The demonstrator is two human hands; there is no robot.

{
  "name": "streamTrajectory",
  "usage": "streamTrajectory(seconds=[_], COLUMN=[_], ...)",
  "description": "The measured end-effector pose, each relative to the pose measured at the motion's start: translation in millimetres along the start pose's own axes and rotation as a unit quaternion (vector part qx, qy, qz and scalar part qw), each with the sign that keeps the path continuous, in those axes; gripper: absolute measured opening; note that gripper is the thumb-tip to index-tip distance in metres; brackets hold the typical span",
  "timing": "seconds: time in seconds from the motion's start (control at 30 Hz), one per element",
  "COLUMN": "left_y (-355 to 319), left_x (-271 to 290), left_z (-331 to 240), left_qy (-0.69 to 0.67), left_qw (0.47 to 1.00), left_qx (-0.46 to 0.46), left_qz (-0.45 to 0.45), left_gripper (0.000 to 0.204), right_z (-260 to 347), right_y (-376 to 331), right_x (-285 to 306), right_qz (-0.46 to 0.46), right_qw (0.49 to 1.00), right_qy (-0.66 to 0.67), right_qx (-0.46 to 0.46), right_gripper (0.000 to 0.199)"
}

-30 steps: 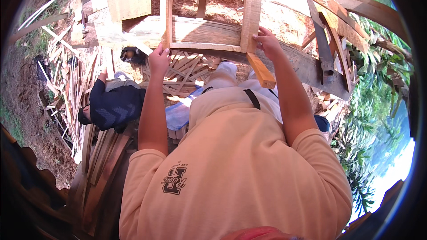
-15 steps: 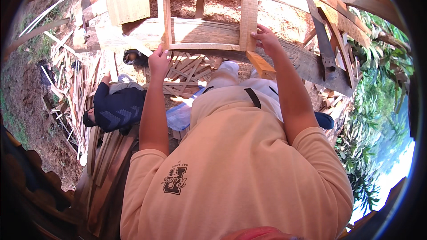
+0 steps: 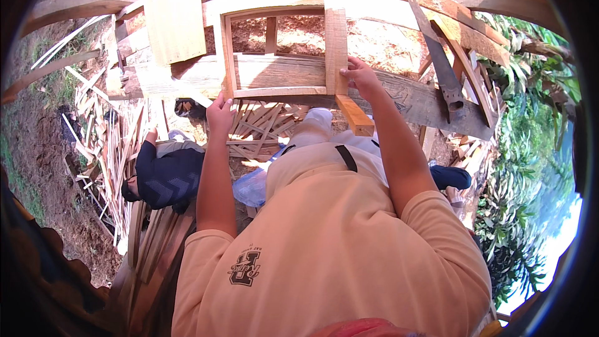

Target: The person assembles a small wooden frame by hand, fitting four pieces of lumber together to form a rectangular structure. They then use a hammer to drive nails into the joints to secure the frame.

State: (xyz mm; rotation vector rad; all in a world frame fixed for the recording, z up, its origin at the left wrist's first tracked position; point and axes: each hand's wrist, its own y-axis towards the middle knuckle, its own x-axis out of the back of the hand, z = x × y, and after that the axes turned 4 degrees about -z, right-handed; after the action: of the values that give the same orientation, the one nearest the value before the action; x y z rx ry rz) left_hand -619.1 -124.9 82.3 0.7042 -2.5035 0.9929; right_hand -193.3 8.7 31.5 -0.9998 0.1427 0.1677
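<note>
A rectangular wooden frame (image 3: 336,50) with an open middle lies on the plank workbench (image 3: 405,95) in front of me. Its right side piece is wider than the left. My left hand (image 3: 219,116) has its fingers closed on the frame's near left corner. At the lower part of the wide right piece, my right hand (image 3: 362,79) pinches the edge between thumb and fingers. Just below that hand, a short orange-brown wood block (image 3: 355,116) juts toward me from the bench edge.
A handsaw (image 3: 442,62) lies on the bench to the right, beside leaning wood strips. A flat board (image 3: 175,22) rests at the left. Another person in a dark top (image 3: 168,171) is low at left, near heaped wood scraps (image 3: 259,122). Leafy plants (image 3: 518,150) border the right.
The view has shifted, so the bench, frame and hands sit lower in the picture. Both hands keep hold of the frame at about the same places.
</note>
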Motion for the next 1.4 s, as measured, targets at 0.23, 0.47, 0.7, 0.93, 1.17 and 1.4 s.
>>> streamTrajectory(seconds=[0.23, 0.47, 0.7, 0.93, 1.17, 1.4], left_y=[-0.4, -2.7, -1.9, -2.0, -0.6, 4.1], left_x=[0.6, 0.9, 3.2, 1.0, -1.6, 2.5], left_z=[-3.7, -7.2, -2.2, -2.8, 2.9, 11.7], left_qy=[0.013, 0.022, 0.017, -0.019, -0.037, -0.002], left_qw=[1.0, 1.0, 1.0, 1.0, 0.999, 0.999], left_qx=[-0.005, -0.003, -0.002, -0.001, -0.012, -0.036], left_qz=[0.005, 0.002, 0.003, 0.005, 0.003, 0.008], left_gripper=[0.051, 0.051, 0.05, 0.05, 0.049, 0.049], right_z=[-6.2, -8.5, -10.5, -3.3, -3.4, 10.9], right_y=[4.0, 4.1, 9.3, -2.9, -10.7, -26.2], right_x=[0.4, 0.0, -0.5, -5.7, -20.1, -43.7], right_qz=[0.001, -0.003, -0.008, -0.016, -0.133, -0.229], right_qw=[1.0, 1.0, 1.0, 0.998, 0.973, 0.901], right_qy=[0.014, 0.013, -0.003, -0.032, -0.145, -0.326], right_qx=[0.013, 0.016, 0.019, 0.049, 0.122, 0.173], right_gripper=[0.058, 0.057, 0.055, 0.056, 0.05, 0.052])
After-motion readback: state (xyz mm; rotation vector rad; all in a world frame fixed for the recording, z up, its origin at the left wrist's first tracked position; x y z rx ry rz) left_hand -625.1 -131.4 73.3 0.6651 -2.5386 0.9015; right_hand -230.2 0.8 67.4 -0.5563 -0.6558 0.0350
